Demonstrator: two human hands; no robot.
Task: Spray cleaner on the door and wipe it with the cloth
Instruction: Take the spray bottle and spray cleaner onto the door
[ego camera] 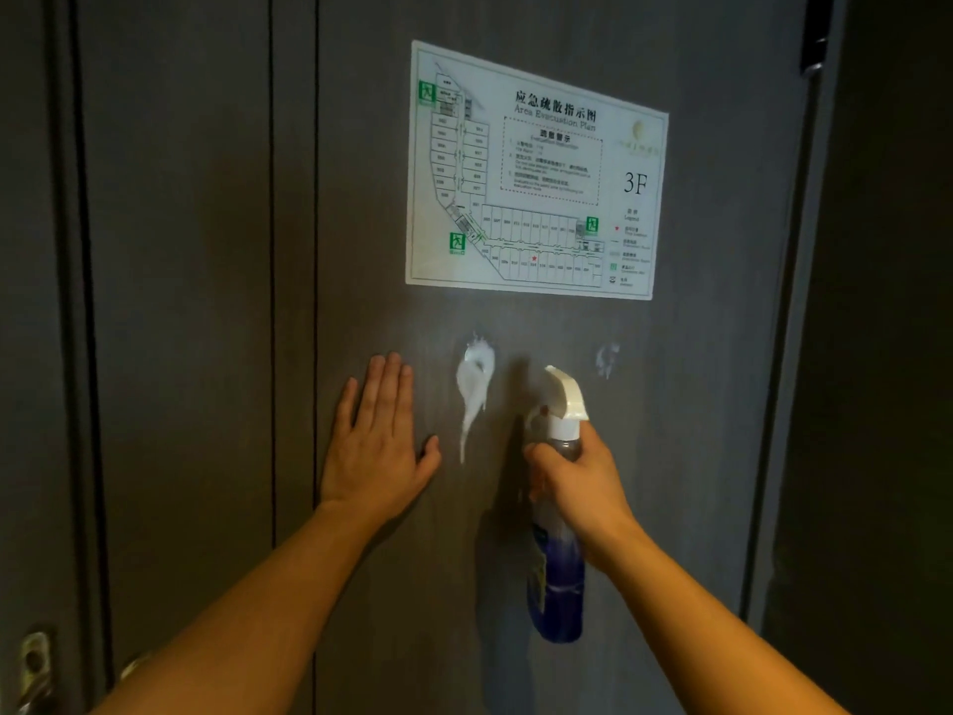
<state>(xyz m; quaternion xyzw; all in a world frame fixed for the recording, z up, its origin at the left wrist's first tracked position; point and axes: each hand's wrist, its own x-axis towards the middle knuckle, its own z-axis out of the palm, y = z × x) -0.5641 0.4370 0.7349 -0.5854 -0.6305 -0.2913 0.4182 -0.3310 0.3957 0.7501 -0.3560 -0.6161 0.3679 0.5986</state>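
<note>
A dark grey door (696,430) fills the view. My left hand (379,446) lies flat against it, fingers spread and pointing up, holding nothing. My right hand (575,482) grips the neck of a blue spray bottle (559,585) with a white trigger head, its nozzle aimed up and left at the door. A blob of white foam (474,384) runs down the door between my hands. A fainter foam spot (607,359) sits to the right of the nozzle. No cloth is in view.
A laminated evacuation plan (536,172) is stuck on the door above the foam. The door frame (77,353) runs down the left, with a metal latch plate (33,663) at the bottom left. A dark hinge (814,43) is at the top right.
</note>
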